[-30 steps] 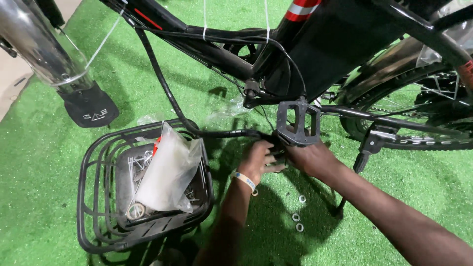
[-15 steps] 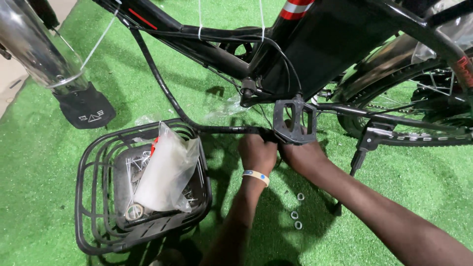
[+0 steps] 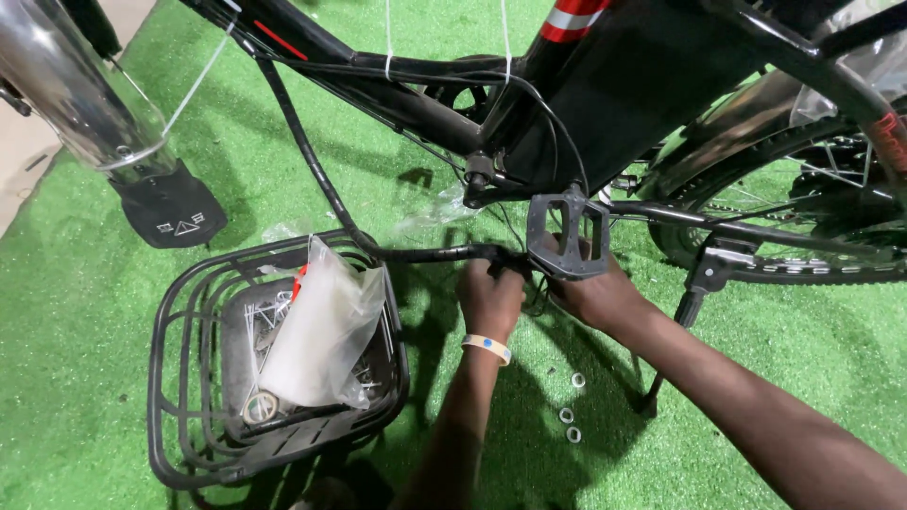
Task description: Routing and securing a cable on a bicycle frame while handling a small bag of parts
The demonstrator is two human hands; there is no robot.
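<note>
Gripping the end of a bent black tube [image 3: 416,253] with my closed left hand [image 3: 491,297], right hand [image 3: 590,293] tucked behind the pedal [image 3: 567,234], can't tell its grip. Risk as I see it: a slip could knock the three small washers [image 3: 569,416] into the green turf [image 3: 113,312]. One wire basket [image 3: 175,397], one plastic bag [image 3: 316,331] inside.

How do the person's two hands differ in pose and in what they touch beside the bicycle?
The left hand is closed around the black tube; the right hand sits under the black pedal. The left hand's wrist carries a pale wristband; the right hand's wrist is bare. Both hands are low beside the frame.
</note>
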